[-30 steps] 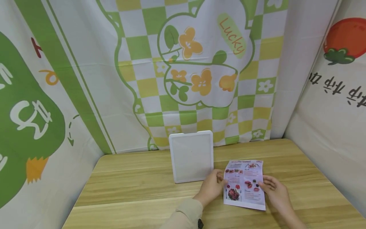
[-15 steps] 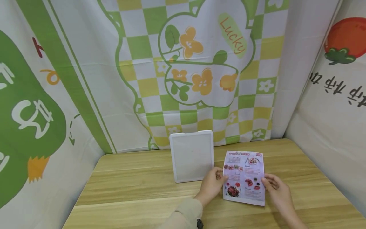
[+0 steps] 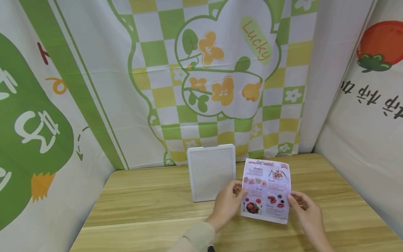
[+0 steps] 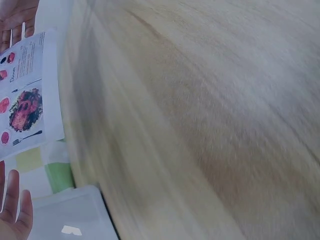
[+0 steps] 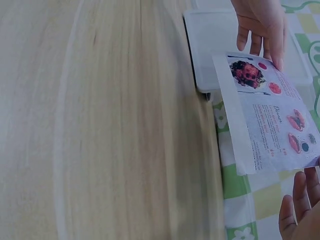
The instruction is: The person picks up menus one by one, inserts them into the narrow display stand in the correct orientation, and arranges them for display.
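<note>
A printed menu leaflet (image 3: pixel 266 190) with food pictures and pink panels is raised off the wooden table (image 3: pixel 151 210), tilted up toward the head camera. My left hand (image 3: pixel 231 199) holds its left edge, thumb on the front. My right hand (image 3: pixel 300 206) holds its right edge. The left wrist view shows the leaflet (image 4: pixel 22 100) at the far left, with the right hand (image 4: pixel 17 15) at its top. In the right wrist view the left hand's fingers (image 5: pixel 260 25) lie along the far end of the leaflet (image 5: pixel 270 110).
A white square board (image 3: pixel 211 173) stands on edge at the back of the table, just left of the leaflet, leaning on a green and yellow checked curtain (image 3: pixel 220 70). Printed cloth walls close in the left and right sides. A beige sleeve (image 3: pixel 196 238) covers the left forearm.
Both hands have lifted the leaflet from lying flat on the table and tipped its top edge upward and back. The white board has not moved.
</note>
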Available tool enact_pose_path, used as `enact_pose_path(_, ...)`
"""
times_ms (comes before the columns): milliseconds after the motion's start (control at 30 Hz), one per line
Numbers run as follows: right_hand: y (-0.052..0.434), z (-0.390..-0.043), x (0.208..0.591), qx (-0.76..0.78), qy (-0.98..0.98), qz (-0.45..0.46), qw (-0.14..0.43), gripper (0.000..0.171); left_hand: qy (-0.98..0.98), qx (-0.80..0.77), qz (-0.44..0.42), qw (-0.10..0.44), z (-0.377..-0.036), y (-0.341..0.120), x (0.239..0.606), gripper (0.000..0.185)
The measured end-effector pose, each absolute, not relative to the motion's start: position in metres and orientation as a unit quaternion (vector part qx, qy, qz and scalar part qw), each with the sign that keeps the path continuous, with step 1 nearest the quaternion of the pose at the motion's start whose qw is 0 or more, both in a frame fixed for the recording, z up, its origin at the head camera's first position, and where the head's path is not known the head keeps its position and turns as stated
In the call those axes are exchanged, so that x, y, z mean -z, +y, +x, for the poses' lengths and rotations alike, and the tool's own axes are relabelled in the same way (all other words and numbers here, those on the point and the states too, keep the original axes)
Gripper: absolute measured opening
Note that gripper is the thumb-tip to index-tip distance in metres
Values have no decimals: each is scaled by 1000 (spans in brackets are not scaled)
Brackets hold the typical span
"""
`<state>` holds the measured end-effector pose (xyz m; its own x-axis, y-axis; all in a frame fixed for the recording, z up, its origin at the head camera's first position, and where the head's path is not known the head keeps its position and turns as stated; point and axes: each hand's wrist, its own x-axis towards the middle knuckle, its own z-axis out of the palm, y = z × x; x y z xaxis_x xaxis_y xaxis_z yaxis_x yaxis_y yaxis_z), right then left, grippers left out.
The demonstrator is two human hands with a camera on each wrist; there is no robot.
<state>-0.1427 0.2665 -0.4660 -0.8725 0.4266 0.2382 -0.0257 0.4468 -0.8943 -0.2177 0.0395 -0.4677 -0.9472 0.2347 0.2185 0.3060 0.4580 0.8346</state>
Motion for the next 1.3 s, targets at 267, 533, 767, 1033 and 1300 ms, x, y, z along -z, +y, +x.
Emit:
enact_pose_path(267, 253, -140, 452, -523, -812, -122, 229, 31, -856, 485, -171, 58, -213, 24, 452, 26)
enact_pose_path(533, 238, -143, 448, -529, -802, -85, 263, 22, -857, 475, -177, 86, -206, 7, 445, 25)
enact_pose_path(767, 221, -146, 444, -540, -795, -48, 273, 16, -856, 475, -171, 110, -201, -13, 443, 27)
enact_pose_path(1033, 199, -154, 440, -549, -794, -23, 262, 15, -857, 473, -157, 133, -198, -39, 442, 25)
enact_pose_path(1300, 181, -164, 432, -569, -782, 23, 254, 15, -858, 476, -138, 131, -191, -63, 437, 25)
